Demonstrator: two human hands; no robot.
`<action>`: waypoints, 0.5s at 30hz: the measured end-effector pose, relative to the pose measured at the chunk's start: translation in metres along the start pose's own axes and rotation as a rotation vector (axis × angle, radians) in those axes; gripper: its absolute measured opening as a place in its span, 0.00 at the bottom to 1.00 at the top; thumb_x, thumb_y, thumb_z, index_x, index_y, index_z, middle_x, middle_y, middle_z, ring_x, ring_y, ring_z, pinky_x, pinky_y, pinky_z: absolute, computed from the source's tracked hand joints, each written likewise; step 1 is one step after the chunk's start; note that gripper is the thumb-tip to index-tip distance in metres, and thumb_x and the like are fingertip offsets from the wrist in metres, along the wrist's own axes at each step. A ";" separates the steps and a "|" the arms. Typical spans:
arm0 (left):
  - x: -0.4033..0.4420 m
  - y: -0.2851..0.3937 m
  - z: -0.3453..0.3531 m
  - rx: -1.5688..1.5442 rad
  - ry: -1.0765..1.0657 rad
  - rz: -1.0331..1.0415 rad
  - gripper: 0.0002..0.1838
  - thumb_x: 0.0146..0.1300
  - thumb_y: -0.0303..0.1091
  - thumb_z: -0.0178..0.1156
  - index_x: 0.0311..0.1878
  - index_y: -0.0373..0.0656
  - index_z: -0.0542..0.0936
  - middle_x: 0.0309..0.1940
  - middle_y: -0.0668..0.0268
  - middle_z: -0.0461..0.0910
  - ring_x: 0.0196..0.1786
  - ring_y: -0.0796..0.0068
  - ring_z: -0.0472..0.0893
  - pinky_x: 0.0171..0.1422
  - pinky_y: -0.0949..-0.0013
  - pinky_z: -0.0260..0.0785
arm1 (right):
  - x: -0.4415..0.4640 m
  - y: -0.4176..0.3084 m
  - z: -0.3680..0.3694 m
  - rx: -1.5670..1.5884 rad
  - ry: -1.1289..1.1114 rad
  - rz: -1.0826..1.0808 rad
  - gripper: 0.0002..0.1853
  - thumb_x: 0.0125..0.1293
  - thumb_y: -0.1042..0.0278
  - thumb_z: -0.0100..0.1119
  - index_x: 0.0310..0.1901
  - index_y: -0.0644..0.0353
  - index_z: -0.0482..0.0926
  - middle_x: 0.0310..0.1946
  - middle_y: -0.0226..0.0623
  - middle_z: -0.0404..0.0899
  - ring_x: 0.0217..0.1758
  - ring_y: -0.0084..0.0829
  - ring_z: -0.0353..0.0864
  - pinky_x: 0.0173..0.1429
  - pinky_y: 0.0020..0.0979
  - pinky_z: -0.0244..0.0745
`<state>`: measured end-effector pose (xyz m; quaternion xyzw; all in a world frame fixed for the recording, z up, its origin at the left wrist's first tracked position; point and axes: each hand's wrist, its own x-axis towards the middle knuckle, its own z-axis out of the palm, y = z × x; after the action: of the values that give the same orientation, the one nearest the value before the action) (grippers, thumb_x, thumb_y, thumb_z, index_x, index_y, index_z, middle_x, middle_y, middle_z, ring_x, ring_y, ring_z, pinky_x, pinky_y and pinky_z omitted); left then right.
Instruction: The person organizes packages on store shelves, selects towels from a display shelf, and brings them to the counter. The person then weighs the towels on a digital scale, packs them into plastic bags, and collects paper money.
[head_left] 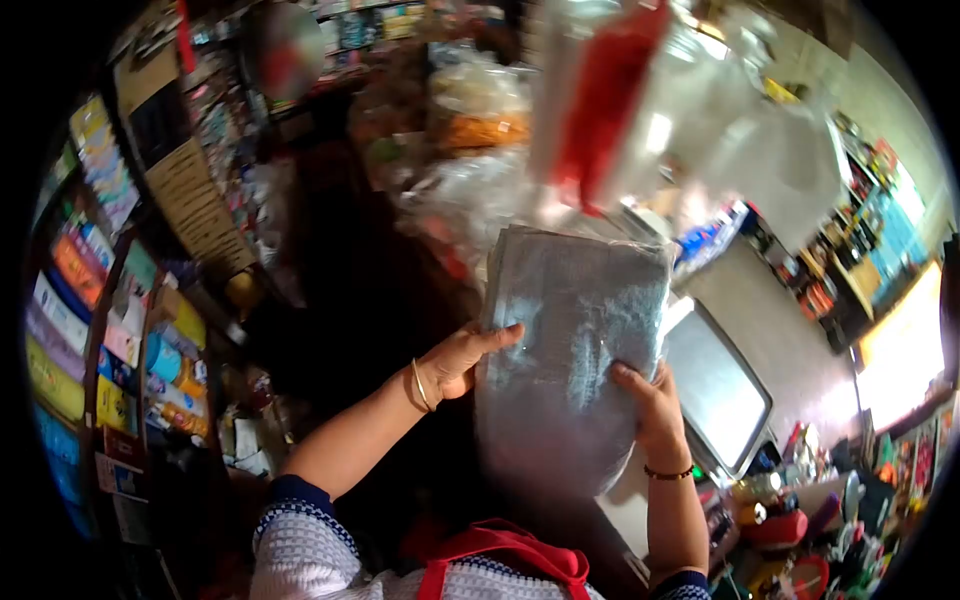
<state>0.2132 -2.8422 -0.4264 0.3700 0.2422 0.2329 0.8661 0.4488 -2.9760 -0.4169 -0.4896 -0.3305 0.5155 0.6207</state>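
A stack of clear plastic bags, greyish and shiny, is held up in front of my chest. My left hand grips its left edge, thumb lying on the front face and the other fingers hidden behind. On the lower right edge, my right hand clasps the stack the same way, thumb in front. The sheets hang fairly flat, with their lower end curving and blurred. Just beyond the top edge hang blurred red and clear plastic bags.
Shelves of packaged goods line the left side, with a cardboard box among them. To the right, a metal-rimmed tray or panel lies on a counter. Assorted small items crowd the lower right. Filled plastic bags are piled ahead.
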 end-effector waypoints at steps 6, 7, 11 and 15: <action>-0.085 0.076 -0.142 -0.054 0.247 0.380 0.22 0.60 0.35 0.63 0.55 0.35 0.73 0.49 0.58 0.78 0.51 0.65 0.78 0.55 0.60 0.73 | 0.114 0.057 0.166 0.069 -0.290 0.099 0.17 0.58 0.77 0.62 0.50 0.66 0.76 0.41 0.36 0.82 0.41 0.28 0.81 0.48 0.30 0.76; -0.099 0.091 -0.162 -0.085 0.277 0.373 0.22 0.61 0.35 0.63 0.55 0.35 0.73 0.49 0.58 0.78 0.51 0.65 0.78 0.55 0.60 0.73 | 0.131 0.067 0.190 0.117 -0.378 0.116 0.16 0.58 0.78 0.62 0.50 0.64 0.76 0.40 0.34 0.81 0.41 0.28 0.81 0.49 0.31 0.76; -0.138 0.157 -0.232 0.047 0.478 0.523 0.34 0.56 0.44 0.69 0.61 0.39 0.68 0.53 0.63 0.74 0.57 0.70 0.73 0.59 0.62 0.69 | 0.185 0.103 0.284 0.038 -0.532 0.142 0.18 0.60 0.75 0.61 0.53 0.62 0.74 0.43 0.34 0.80 0.44 0.30 0.80 0.50 0.33 0.76; -0.141 0.192 -0.322 0.069 0.620 0.515 0.36 0.54 0.46 0.70 0.63 0.45 0.66 0.54 0.64 0.73 0.56 0.71 0.73 0.59 0.63 0.69 | 0.255 0.122 0.359 0.099 -0.699 0.196 0.31 0.61 0.57 0.63 0.62 0.62 0.66 0.56 0.39 0.74 0.58 0.37 0.73 0.63 0.40 0.68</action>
<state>-0.1295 -2.6356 -0.4432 0.3596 0.3988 0.5345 0.6526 0.1455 -2.6355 -0.4488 -0.2827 -0.4486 0.7241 0.4409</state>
